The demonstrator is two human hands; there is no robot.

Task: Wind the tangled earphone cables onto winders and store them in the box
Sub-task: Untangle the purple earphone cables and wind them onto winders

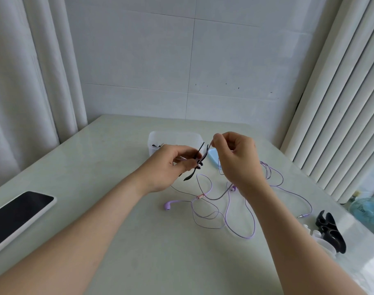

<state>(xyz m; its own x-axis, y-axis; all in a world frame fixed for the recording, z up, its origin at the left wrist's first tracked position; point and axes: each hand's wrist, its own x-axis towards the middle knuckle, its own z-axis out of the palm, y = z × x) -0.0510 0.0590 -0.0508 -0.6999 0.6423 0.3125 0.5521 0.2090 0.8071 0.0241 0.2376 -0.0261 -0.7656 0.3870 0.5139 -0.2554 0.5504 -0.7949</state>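
Currently, over the pale desk (139,241) pushed into a tiled corner between curtains, my left hand (169,167) curls round a black winder (201,155) to steady it, while my right hand (235,160) pinches the purple earphone cable (250,238) taut above it, I think to feed a turn. Most of the cable sprawls loose at centre frame. The box (173,137) waits just behind my hands.

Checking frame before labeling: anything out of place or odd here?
Nothing spilled or damaged. The cable sprawls in loose overlapping loops on the table, with the left hand holding a winder and the right hand pinching a strand. Spare winders sit close to the table's right edge.
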